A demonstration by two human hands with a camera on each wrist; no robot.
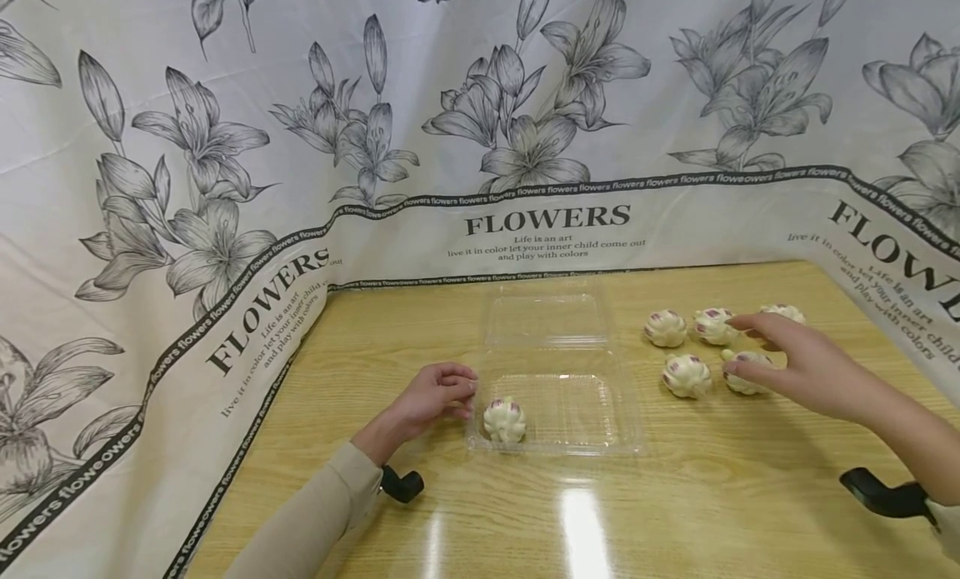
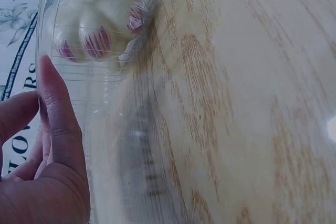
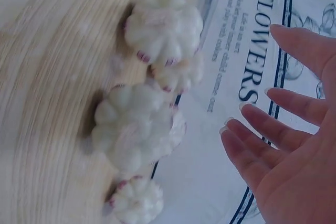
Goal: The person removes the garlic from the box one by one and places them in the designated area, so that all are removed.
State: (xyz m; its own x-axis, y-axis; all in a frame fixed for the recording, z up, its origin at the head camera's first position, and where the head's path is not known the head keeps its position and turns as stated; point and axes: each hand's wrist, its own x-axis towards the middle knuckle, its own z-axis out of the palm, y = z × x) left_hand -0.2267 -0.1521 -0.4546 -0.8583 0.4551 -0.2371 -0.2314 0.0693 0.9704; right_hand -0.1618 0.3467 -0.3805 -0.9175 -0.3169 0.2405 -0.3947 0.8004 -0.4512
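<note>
A clear plastic clamshell box (image 1: 577,408) lies on the table with its lid (image 1: 547,319) folded back. One garlic bulb (image 1: 504,421), white with purple streaks, sits in its front left corner. At the box's left side my left hand (image 1: 435,396) pinches the rim between thumb and finger. My right hand (image 1: 813,369) hovers over a group of several garlic bulbs on the right, thumb and fingers spread. Nearest to it are a front bulb (image 1: 742,374) and a back bulb (image 1: 712,327), both partly covered. The right wrist view shows the fingers apart from the bulbs (image 3: 136,127).
Two more garlic bulbs, a front one (image 1: 686,376) and a back one (image 1: 665,329), lie left of the right hand; another bulb (image 1: 783,312) is behind it. A white flower-printed cloth (image 1: 555,162) walls the wooden table (image 1: 390,329) at the back and sides.
</note>
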